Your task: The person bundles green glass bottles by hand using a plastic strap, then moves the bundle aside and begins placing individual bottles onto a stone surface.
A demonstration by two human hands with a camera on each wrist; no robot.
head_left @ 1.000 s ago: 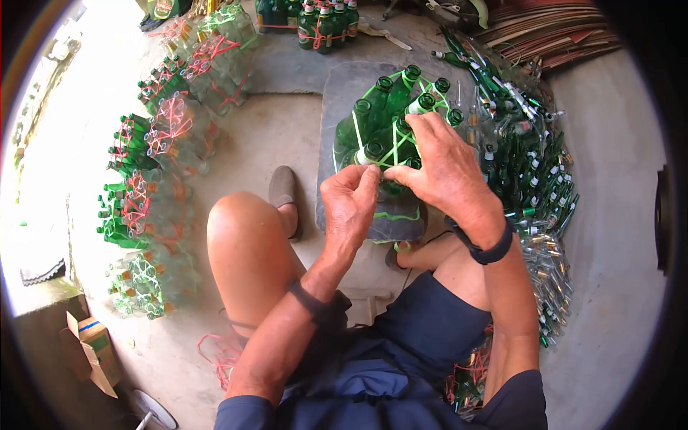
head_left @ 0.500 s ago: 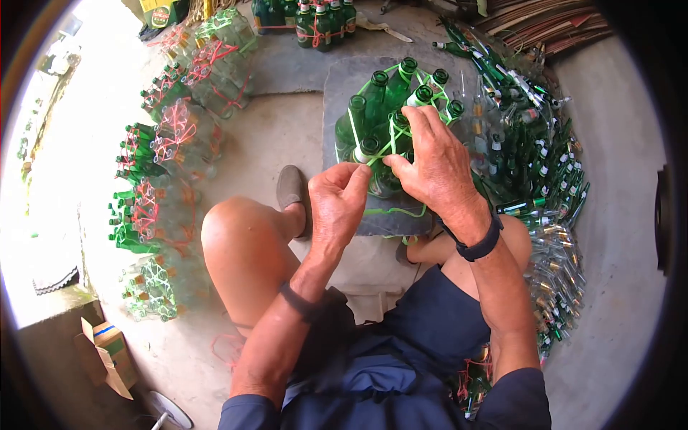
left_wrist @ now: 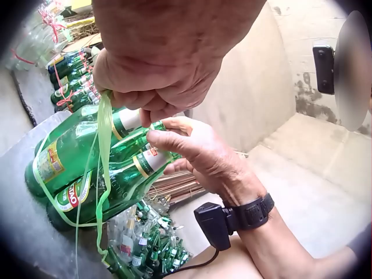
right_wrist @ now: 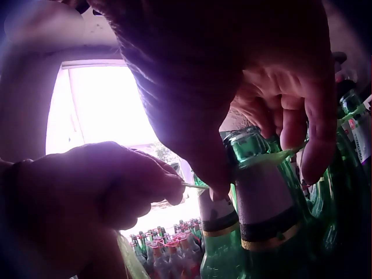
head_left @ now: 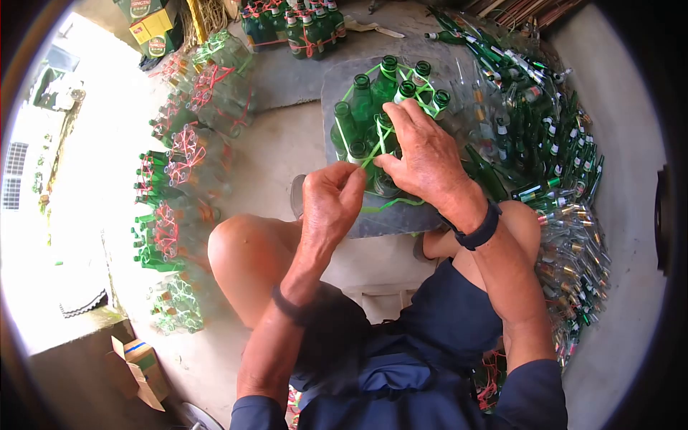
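A cluster of green glass bottles (head_left: 373, 115) stands on a grey slab (head_left: 337, 79), laced together with light green plastic string (head_left: 367, 155). My left hand (head_left: 331, 197) pinches the green string (left_wrist: 105, 125) and holds it taut toward the bottles. My right hand (head_left: 423, 154) rests on the bottle necks (right_wrist: 256, 174) and pinches the same string between thumb and finger. In the left wrist view the bound bottles (left_wrist: 75, 168) appear sideways behind both hands.
Tied bottle bundles with red string (head_left: 179, 143) line the concrete floor on the left. A large heap of loose bottles (head_left: 552, 179) lies to the right. More bundled bottles (head_left: 287, 29) stand at the back. A cardboard box (head_left: 140, 365) sits lower left. My bare knees flank the slab.
Both hands kept pinching the string and shifted slightly up and left over the bottle cluster. The head view tilted, so the bundles and heap sit differently in frame.
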